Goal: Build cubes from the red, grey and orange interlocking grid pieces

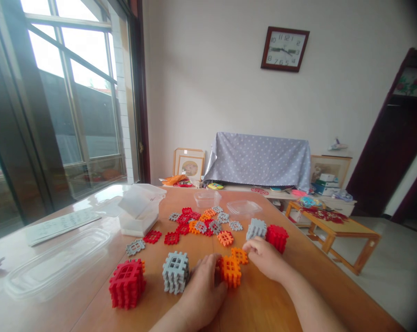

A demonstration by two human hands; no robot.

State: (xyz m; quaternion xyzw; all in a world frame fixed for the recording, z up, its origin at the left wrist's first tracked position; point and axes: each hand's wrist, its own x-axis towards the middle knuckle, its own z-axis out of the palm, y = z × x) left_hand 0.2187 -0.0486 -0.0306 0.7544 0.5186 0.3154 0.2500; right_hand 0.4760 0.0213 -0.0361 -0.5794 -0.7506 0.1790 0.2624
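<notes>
My left hand (202,291) rests on the table with its fingers and thumb curved around the left side of a stack of orange interlocking window tiles (230,271). My right hand (265,258) is curled, its fingertips at the right edge of a single orange tile (239,255) beside the top of that stack. Part of the grip is hidden behind the fingers. Left of my left hand stand a grey tile stack (175,272) and a red tile stack (127,283). Beyond my right hand are another grey stack (256,228) and another red stack (277,238).
Loose red, grey and orange tiles (201,223) lie scattered mid-table. A white box (139,223), clear plastic lids (58,260) and a clear tub (207,198) are around them. A printed sheet (63,227) lies at left. A small wooden table (336,226) stands off to the right.
</notes>
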